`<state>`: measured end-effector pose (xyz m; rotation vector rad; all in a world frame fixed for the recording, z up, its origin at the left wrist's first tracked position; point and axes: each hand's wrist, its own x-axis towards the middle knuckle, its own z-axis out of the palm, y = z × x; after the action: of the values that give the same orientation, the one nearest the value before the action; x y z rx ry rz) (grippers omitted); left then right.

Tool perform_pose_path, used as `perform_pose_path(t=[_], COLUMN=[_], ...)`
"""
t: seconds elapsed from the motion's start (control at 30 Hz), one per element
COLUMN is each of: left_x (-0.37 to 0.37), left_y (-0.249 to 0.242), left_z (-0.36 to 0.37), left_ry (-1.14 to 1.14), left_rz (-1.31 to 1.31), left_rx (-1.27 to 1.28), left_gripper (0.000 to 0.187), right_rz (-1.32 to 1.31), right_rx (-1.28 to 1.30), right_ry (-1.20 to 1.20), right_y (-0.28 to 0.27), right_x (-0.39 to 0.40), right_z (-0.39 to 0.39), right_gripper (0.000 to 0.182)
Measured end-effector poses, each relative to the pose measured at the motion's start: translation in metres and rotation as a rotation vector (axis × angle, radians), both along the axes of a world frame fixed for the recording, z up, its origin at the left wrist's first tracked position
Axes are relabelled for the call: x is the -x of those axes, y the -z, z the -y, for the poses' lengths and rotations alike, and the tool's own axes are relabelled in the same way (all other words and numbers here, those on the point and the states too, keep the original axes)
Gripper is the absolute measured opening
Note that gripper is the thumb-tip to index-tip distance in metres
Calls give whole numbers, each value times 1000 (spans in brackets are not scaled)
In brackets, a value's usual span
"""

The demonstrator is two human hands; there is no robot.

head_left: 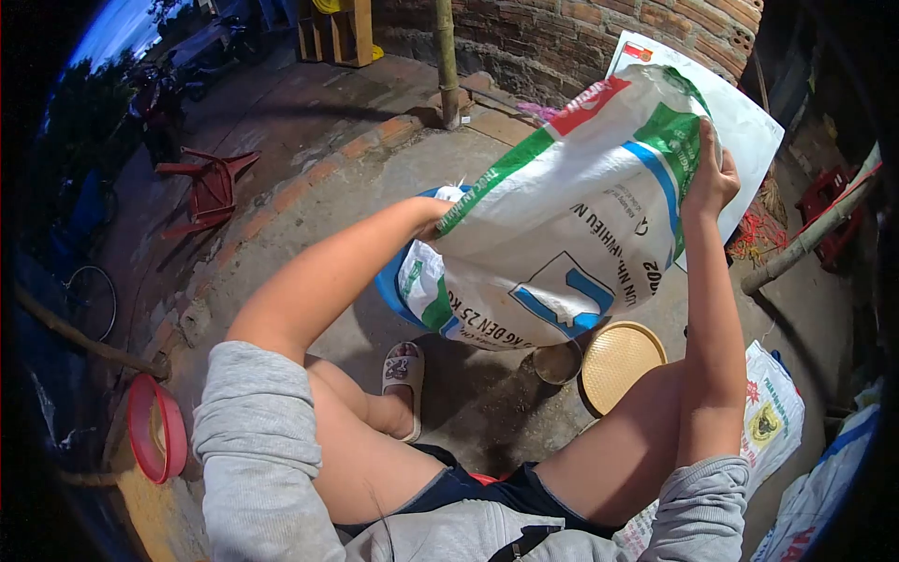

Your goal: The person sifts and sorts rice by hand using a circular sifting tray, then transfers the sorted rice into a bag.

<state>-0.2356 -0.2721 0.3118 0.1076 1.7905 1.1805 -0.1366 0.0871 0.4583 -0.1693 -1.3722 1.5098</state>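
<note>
A large white woven sack (562, 234) with green, red and blue print is held up in front of me. My right hand (714, 176) grips its upper right edge, thumb upward. At the sack's left edge is my left hand (431, 217), its fingers mostly hidden behind the material. Behind and below the sack, a blue basin (393, 288) shows in part, with white and green sack material over its rim. The sack's lower part hangs above the concrete floor.
A round woven tray (622, 363) and a small metal bowl (558, 362) lie near my right knee. Printed sacks (773, 403) are at the right. A pink basin (155, 429) and an overturned red chair (212, 191) are left. A bamboo post (447, 66) stands ahead.
</note>
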Motion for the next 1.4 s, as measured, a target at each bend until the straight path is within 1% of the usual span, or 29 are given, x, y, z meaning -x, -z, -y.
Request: perform_pose_path(t=[0.03,0.07,0.13,0.2,0.23,0.27,0.3,0.37,0.43,0.5,0.53,0.6,0.63,0.67,0.73,0.77,0.8,0.87,0.9,0.93,1.0,1.03,1.07,1.13,1.17,1.2,1.27,1.37,1.4], left_x=[21,15,9,6,33,14,71,28,0,-31,-44,-62,-59,-55,-54,-57,-58,-65,-71,-71,-69,-70,-64,-47,-45,-38,-32,-25,-23], left_y=[38,40,27,1,1,-45,-12,-121,-172,-207,-215,-215,-208,-202,-195,-196,-194,-193,-192,-192,-192,-193,-193,-190,-191,-190,-193,-187,-183], left_z=[4,3,4,4,4,-12,3,-25,-48,-68,-81,-99,-105,-108,-118,-121,-122,-120,-118,-117,-116,-118,-117,-111,-113,-111,-100,-90,-91], left_ry=[-60,-97,-108,-20,33,71,121,-92,-221,-37,-39,-117,-163,-152,-112,-33,-29,41,62,66,9,-48,-40,-208,-364,-365,-420,-384,-356], left_rz=[12,-34,-73,-53,-229,-496,-1076,-780,-721,-861,-865,-952,-938,-942,-1113,-1070,-1064,-1542,-1644,-1649,-1681,-1703,-1703,-1645,-1533,-1528,-1395,-1478,-1510], left_rx=[6,43,132,36,375,646,550,96,-233,-316,-317,-466,-579,-582,-541,-681,-690,-408,-299,-303,-143,-116,-117,-202,-193,-194,-605,-485,-429], left_gripper=[33,31,36,53,69,72,71,77,81,88,88,81,72,72,68,67,67,63,54,54,46,35,35,27,23,23,24,24,24], right_rz=[4,2,1,17,18,13,5,27,24,5,1,-26,31,27,-25,2,30,83,78,75,74,112,152,121,168,214,161,280,282], right_rx=[-7,-78,-154,-214,-218,-262,-305,-408,-418,-435,-437,-553,-594,-591,-756,-763,-784,-738,-742,-752,-754,-750,-747,-775,-776,-780,-817,-765,-764], right_ry=[4,53,109,114,119,139,157,237,232,223,222,281,299,311,282,246,225,152,158,166,181,185,188,229,180,131,120,-323,-320], right_y=[0,0,-1,-2,-2,-1,0,6,7,6,2,4,5,5,6,5,2,-2,-3,-4,-6,-8,-9,-4,-3,-1,9,28,37], right_x=[2,6,5,2,3,3,4,13,16,16,17,17,14,14,12,8,2,-2,-3,-5,-7,-10,-11,-7,-7,-6,-2,11,15], right_z=[3,6,13,22,26,30,33,30,35,45,47,56,64,69,74,77,79,80,78,78,79,82,86,88,86,86,80,58,51], right_gripper=[30,29,29,30,30,30,30,30,30,31,31,39,33,33,29,29,27,25,25,24,24,25,26,29,30,30,34,41,41])
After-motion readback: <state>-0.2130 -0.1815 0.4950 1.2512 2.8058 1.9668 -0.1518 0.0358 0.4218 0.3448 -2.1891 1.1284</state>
